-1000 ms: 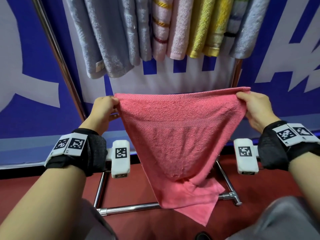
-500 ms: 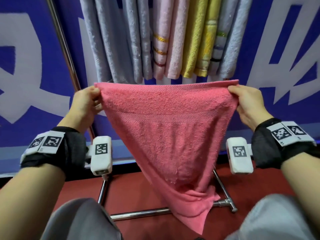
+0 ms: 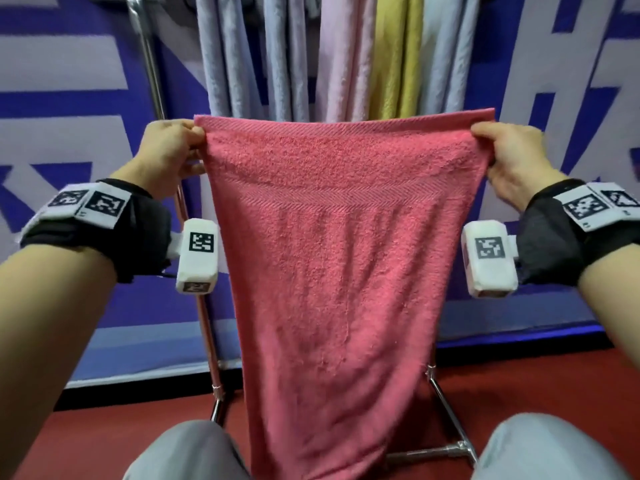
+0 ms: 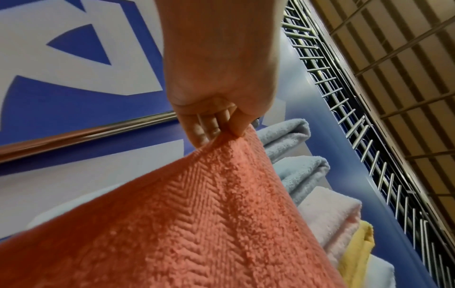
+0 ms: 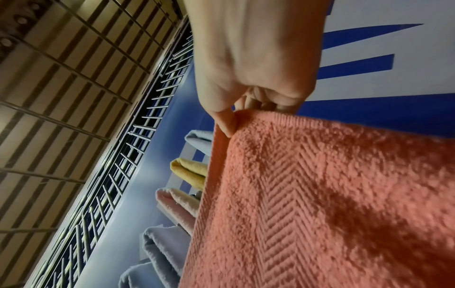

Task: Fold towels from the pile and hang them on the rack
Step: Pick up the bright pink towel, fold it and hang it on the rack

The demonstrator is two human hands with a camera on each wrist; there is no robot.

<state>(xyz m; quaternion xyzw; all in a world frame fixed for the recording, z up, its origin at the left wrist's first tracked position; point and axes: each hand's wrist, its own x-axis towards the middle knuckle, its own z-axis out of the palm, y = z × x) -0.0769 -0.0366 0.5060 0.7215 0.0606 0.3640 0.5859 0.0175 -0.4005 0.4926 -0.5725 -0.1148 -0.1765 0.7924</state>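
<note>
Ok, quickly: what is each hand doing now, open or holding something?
Left hand: pinches the left top corner of the pink towel.
Right hand: pinches its right top corner.

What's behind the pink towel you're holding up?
Above the pink towel, hung towels show: grey, pale pink, yellow. Their lower ends are hidden behind it. The rack shows only its left post and floor bars; the middle is covered.

Both forearms are bare, each wrist wrapped in a black fabric band [image 3: 550, 237] carrying white tags printed with black square codes, a white boxy camera unit [image 3: 198, 259] with its own code jutting from each band, and grey trousers [image 3: 187, 455] covering the knees.
</note>
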